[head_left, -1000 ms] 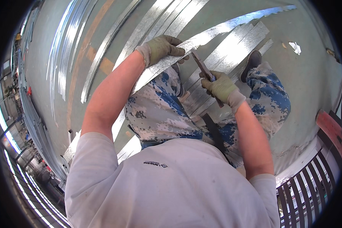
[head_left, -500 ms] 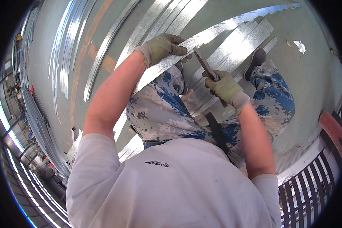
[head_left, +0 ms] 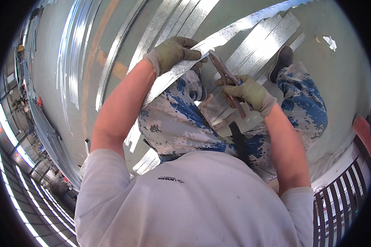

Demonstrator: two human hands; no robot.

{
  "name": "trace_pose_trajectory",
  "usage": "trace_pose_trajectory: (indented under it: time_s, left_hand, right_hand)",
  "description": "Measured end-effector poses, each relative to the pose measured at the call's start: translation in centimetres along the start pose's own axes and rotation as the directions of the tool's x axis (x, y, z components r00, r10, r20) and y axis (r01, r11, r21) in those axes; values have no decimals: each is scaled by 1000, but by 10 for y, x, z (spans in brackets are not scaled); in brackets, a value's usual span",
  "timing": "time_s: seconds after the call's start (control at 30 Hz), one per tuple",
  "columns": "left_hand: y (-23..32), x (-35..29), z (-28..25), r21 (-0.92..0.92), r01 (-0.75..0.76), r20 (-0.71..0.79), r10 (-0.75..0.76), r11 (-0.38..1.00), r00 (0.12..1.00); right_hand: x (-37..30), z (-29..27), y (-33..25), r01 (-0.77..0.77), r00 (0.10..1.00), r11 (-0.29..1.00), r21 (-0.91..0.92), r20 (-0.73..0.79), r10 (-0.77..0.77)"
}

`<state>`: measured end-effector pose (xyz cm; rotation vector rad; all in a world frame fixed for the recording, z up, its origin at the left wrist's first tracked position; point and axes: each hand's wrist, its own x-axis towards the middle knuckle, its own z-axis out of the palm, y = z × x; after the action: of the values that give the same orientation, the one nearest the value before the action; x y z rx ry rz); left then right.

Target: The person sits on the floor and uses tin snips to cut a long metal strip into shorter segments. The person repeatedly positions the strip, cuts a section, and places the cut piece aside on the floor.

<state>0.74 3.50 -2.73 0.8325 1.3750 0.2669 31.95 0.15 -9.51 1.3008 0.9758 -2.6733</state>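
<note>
My gloved left hand pinches a long, shiny sheet-metal strip between thumb and fingers. The strip runs from above my thigh up to the far right, and part of its lower edge looks jagged. In my gloved right hand is a pair of tin snips, handles spread apart. Their tips point up and left, close by the strip's lower edge beside my left fingers; whether they touch it I cannot tell. More flat metal strips lie on the floor beneath.
Several long metal strips lie on the floor at left, with a bundle of long metal pieces farther out. A white scrap lies at the far right. Dark slats stand at lower right. My shoe rests beside the strips.
The snips' handles have spread apart in my right hand. My left hand keeps its hold on the strip. The whole view has shifted slightly.
</note>
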Motion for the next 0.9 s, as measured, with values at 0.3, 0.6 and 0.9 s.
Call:
trace_pose_trajectory:
  time_s: [0.3,0.6,0.9]
  left_hand:
    - [-2,7,0,43,22,-24,-21,999,1000]
    - [-20,16,-5,-145,21,45,-14,989,999]
    - [3,-8,-3,-123,22,10,-21,992,1000]
  right_hand:
    - [1,-15,3,-130,971,925,356,233,46]
    - [3,-12,9,-172,949,860,480,316,13]
    - [-21,-3,-14,-28,972,944,330,231,-51]
